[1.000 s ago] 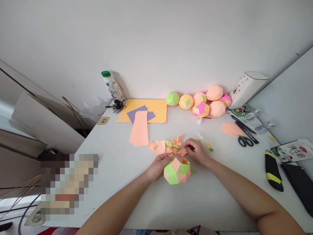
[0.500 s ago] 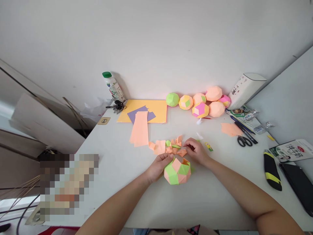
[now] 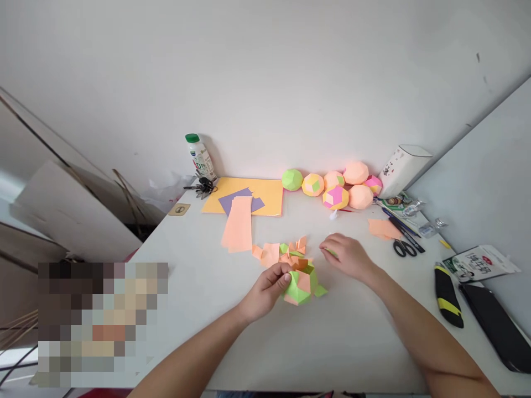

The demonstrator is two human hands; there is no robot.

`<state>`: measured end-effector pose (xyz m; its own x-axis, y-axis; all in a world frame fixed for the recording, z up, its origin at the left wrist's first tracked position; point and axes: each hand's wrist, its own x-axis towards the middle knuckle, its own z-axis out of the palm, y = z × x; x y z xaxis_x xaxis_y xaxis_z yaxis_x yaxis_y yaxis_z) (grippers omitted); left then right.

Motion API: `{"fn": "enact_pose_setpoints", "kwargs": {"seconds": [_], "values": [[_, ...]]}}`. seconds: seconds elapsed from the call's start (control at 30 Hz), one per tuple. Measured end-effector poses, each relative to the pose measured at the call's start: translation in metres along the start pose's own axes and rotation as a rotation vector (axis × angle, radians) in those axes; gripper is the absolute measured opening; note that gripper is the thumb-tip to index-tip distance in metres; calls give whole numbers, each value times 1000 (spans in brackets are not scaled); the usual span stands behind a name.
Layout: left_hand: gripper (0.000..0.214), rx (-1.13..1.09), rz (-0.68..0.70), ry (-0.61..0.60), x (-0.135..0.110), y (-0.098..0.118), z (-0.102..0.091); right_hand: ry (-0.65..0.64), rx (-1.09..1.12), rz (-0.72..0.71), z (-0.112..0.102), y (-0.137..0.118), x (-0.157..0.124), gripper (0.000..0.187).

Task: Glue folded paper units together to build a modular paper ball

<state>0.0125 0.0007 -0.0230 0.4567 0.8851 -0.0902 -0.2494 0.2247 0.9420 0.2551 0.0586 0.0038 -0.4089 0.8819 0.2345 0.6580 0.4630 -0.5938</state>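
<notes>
My left hand (image 3: pixel 267 290) grips a hollow ball of folded paper (image 3: pixel 299 288) in green and peach, thumb on its near side. The ball has an opening at its top, and a green flap sticks out at its right. My right hand (image 3: pixel 348 257) is up to the right of the ball, apart from it, with thumb and fingers pinched. Between them shows a small green paper piece (image 3: pixel 332 252), mostly hidden. Behind the ball lies a pile of folded peach and green paper pieces (image 3: pixel 271 254), partly covered by the ball.
Peach paper strips (image 3: pixel 240 224) overlap purple paper (image 3: pixel 258 204) and a yellow sheet (image 3: pixel 211 204). Several finished paper balls (image 3: pixel 292 180) line the wall. Scissors (image 3: pixel 404 249), pens (image 3: pixel 400 226), a black-and-yellow case (image 3: pixel 448 298) and a milk packet (image 3: pixel 479 264) lie right; a bottle (image 3: pixel 202 160) stands back left.
My right hand has drawn back from the pile to the right. My left hand has turned the ball, so its opening faces up and to the right. The view has shifted slightly.
</notes>
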Motion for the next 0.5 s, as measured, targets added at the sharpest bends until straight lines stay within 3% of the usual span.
{"fn": "enact_pose_setpoints", "kwargs": {"seconds": [0.07, 0.17, 0.3, 0.5], "values": [[30, -64, -36, 14, -1, 1, 2, 10, -325, 128, -24, -3, -1, 19], [30, -175, -125, 24, 0, -4, 5, -155, -542, 387, -43, -2, -3, 30], [29, -243, -210, 4, 1, -11, 10, -320, -559, 475, -35, 8, -5, 27], [29, -260, -212, 28, 1, -9, 11, -260, -497, 496, -25, 25, 2, 9]]}}
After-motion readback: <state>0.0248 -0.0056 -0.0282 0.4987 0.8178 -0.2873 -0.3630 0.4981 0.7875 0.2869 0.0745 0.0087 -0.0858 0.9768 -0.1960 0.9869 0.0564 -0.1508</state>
